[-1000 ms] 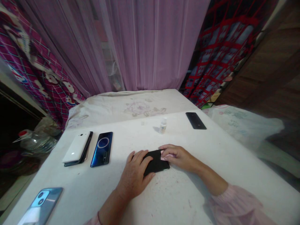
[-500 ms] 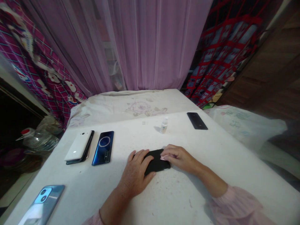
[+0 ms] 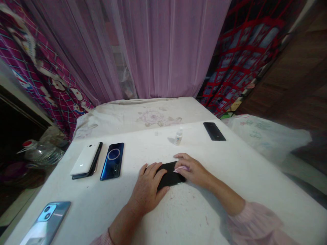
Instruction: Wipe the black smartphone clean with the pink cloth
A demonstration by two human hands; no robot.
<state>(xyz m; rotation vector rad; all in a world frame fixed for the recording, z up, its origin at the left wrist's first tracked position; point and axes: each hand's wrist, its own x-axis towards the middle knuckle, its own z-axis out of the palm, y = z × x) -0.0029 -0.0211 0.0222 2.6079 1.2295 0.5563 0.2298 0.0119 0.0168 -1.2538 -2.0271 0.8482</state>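
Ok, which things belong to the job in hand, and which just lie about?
In use: black phone under left hand; pink cloth in right hand.
Lying about: blue phone; white-topped phone stack; light-blue phone; far dark phone; small bottle, possibly related.

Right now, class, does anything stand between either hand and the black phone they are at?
The left hand rests directly on the black phone, nothing visible between. At the phone's right end, the right hand pinches a small pinkish cloth, which comes between its grip and the phone. The white bottle stands beyond, clear of both hands.
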